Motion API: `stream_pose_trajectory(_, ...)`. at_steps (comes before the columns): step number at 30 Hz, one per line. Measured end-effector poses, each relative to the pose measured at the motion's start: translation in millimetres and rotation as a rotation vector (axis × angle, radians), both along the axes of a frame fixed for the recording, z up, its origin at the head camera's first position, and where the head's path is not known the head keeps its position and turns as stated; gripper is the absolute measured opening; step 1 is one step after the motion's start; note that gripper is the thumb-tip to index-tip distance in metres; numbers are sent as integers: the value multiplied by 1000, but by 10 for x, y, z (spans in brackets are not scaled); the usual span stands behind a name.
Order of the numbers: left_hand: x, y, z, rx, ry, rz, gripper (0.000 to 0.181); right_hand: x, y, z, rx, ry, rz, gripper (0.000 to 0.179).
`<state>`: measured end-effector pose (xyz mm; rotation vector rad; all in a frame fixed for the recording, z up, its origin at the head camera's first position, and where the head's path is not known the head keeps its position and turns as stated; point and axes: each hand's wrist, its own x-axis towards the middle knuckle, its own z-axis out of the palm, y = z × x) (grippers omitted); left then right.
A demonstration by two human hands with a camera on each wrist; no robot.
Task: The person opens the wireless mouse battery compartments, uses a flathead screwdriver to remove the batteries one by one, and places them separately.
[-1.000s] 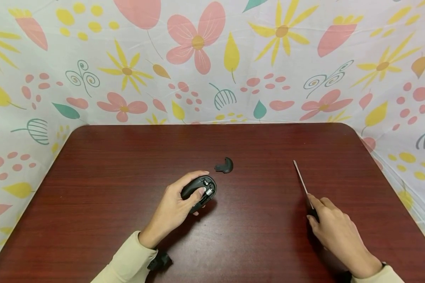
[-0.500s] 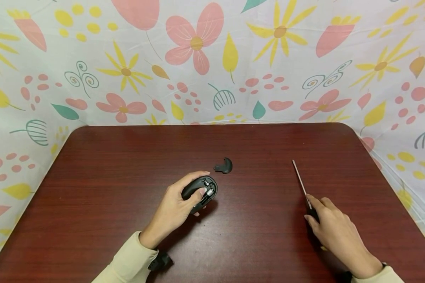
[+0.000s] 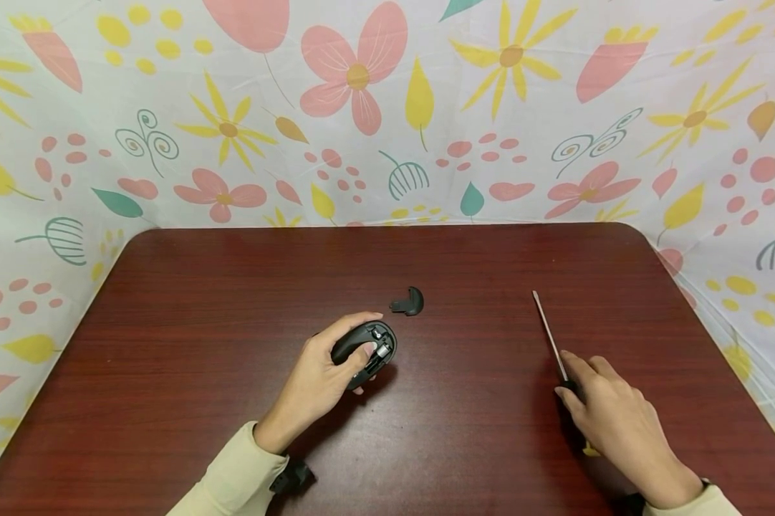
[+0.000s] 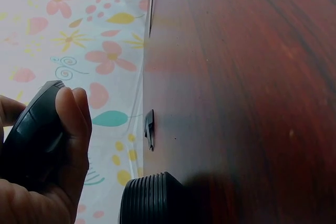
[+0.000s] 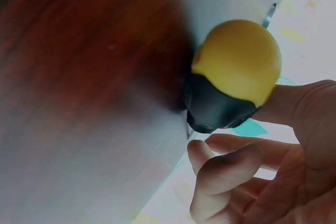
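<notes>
My left hand (image 3: 313,376) holds a black computer mouse (image 3: 345,345) above the table, thumb pressed on its opened underside. Inside the uncovered compartment a silvery part shows beside the thumb tip. The left wrist view has the mouse (image 4: 37,135) from the side, fingers wrapped along it. A dark mouse cover (image 3: 413,302) lies on the table just beyond this hand. On the right, my right hand (image 3: 619,423) pinches a screwdriver (image 3: 551,337) by its handle, thumb on one side, the shaft pointing away. Its yellow and black handle (image 5: 239,59) fills the middle of the right wrist view.
The brown wooden table (image 3: 200,301) has rounded far corners. A floral cloth (image 3: 387,107) hangs behind it and along both sides. A black wrist device (image 3: 291,476) sits under the left cuff; a black ribbed cylinder (image 4: 149,200) stands at the bottom of the left wrist view.
The right hand's fingers and thumb have shifted slightly around the handle, and the yellow handle end now shows beneath the palm. The left hand, mouse and cover have stayed put.
</notes>
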<state>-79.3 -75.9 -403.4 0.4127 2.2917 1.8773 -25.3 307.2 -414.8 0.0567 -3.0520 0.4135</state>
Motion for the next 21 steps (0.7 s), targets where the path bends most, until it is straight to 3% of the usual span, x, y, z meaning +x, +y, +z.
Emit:
stream_pose_trajectory(6,-3,4,5,-14,12,-5,40,27,-89,52,-12,114,12,45)
stream_pose_trajectory(13,12,19,33,6,-21,-8,41,12,-322,116,-60,269,37,42)
stream_pose_trajectory(21,66,42,87,33,-16,-22,41,-41,-584,164,-190,480,207,45)
